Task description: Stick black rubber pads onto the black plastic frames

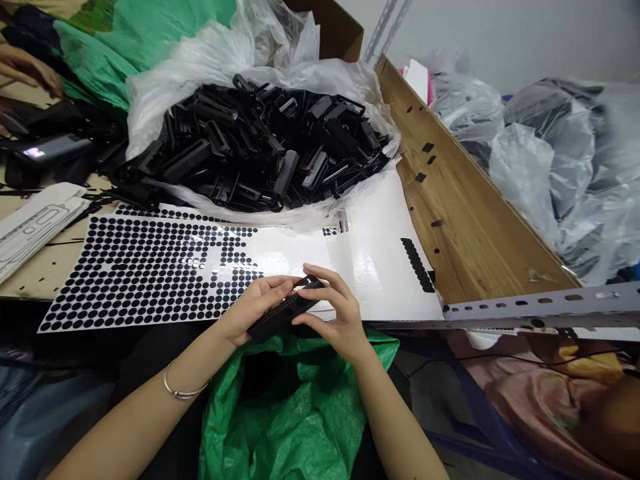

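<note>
My left hand [253, 308] and my right hand [336, 316] together hold one black plastic part [280, 315] just over the near table edge, above an open green bag [295, 407]. The left fingers wrap its left end from below. The right fingers pinch its top and right end. In front lies a white sheet of black round stickers [150, 270], many rows filled at the left, bare white at the right. Behind it a clear plastic bag [210, 73] holds a heap of black plastic parts [265, 143].
Another person's hand [30, 67] shows at the far left by green sacking. White backing strips [35, 223] lie at the left edge. A wooden board [465, 213] slopes at the right, a grey perforated metal rail [540, 305] below it, grey plastic bags [560, 153] beyond.
</note>
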Demonstrator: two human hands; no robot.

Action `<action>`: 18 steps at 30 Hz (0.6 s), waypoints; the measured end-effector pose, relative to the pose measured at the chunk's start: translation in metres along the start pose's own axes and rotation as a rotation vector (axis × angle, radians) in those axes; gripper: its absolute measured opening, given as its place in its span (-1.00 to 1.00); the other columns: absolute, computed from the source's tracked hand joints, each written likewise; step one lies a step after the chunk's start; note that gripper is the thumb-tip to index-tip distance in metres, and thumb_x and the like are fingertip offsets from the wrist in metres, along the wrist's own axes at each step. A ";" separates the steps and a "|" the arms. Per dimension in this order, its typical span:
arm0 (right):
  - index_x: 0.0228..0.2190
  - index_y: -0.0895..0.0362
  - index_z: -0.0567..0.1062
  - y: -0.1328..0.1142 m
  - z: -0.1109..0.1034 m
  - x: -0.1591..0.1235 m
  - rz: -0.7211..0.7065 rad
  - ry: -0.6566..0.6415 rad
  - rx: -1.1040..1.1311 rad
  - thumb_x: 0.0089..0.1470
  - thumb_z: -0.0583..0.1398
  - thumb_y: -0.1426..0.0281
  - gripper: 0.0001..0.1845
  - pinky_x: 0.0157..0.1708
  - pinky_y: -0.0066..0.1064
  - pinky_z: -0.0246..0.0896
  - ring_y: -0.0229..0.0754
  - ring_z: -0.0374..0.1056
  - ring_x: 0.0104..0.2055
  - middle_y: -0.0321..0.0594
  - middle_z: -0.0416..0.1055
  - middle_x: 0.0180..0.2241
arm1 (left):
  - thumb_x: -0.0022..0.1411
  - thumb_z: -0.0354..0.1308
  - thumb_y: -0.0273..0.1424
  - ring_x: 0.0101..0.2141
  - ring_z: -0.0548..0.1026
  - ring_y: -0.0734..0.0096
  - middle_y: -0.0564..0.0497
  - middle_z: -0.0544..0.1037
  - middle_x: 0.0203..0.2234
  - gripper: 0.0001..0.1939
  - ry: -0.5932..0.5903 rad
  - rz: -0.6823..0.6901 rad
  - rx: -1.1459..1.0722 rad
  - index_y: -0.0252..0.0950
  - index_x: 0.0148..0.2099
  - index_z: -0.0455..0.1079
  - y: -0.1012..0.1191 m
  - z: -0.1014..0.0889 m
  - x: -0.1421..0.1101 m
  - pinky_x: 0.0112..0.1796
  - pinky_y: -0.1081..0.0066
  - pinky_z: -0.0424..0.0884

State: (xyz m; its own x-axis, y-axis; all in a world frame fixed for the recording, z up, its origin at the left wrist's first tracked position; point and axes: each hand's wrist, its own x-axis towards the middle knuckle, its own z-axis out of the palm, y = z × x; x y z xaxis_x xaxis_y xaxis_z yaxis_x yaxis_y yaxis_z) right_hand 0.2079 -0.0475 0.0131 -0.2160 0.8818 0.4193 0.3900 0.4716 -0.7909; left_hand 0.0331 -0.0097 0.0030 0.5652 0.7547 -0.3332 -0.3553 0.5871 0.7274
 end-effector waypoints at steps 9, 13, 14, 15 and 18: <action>-0.42 -0.03 0.48 0.012 0.002 0.006 -0.124 -0.176 0.086 -0.04 0.37 0.35 -0.85 -0.08 0.04 0.39 0.03 0.37 0.03 -0.21 0.57 -0.18 | -0.08 0.37 -0.03 -0.43 0.51 0.36 -0.06 0.60 -0.46 -0.46 -0.045 0.022 0.110 -0.35 -0.16 0.56 -0.001 -0.005 -0.005 -0.41 0.48 0.36; -0.57 0.00 0.44 0.004 0.002 0.008 -0.157 -0.242 0.038 0.04 0.31 0.39 -0.79 -0.05 0.05 0.39 0.04 0.31 0.10 -0.24 0.59 -0.20 | -0.11 0.29 0.11 -0.43 0.52 0.35 -0.12 0.61 -0.42 -0.31 -0.072 -0.003 0.079 -0.38 -0.13 0.55 -0.006 -0.009 -0.004 -0.41 0.48 0.36; -0.59 0.00 0.43 0.003 0.001 0.009 -0.164 -0.250 0.037 0.05 0.30 0.40 -0.77 -0.05 0.03 0.39 0.03 0.31 0.10 -0.24 0.59 -0.20 | -0.11 0.27 0.14 -0.44 0.52 0.36 -0.12 0.61 -0.42 -0.28 -0.082 -0.008 0.074 -0.39 -0.12 0.54 -0.007 -0.010 -0.003 -0.42 0.48 0.35; -0.58 0.01 0.43 0.002 0.001 0.009 -0.169 -0.252 0.042 0.06 0.29 0.42 -0.78 -0.04 0.02 0.39 0.02 0.31 0.10 -0.25 0.59 -0.19 | -0.12 0.26 0.15 -0.44 0.51 0.37 -0.13 0.61 -0.41 -0.27 -0.087 -0.010 0.070 -0.39 -0.12 0.54 -0.008 -0.010 -0.003 -0.43 0.49 0.35; -0.39 -0.04 0.49 0.004 0.002 0.006 -0.148 -0.203 0.080 0.03 0.32 0.44 -0.86 0.06 0.00 0.31 -0.02 0.28 0.14 -0.26 0.56 -0.12 | -0.10 0.33 0.06 -0.41 0.53 0.37 -0.09 0.62 -0.38 -0.36 -0.063 0.021 0.101 -0.34 -0.12 0.52 -0.005 -0.008 -0.003 -0.40 0.49 0.37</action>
State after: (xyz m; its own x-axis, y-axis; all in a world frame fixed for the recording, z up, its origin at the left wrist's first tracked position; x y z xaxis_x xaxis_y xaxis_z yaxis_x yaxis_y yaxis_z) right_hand 0.2063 -0.0398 0.0114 -0.4439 0.7797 0.4416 0.2706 0.5864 -0.7635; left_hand 0.0275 -0.0122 -0.0042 0.6056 0.7444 -0.2813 -0.2923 0.5369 0.7914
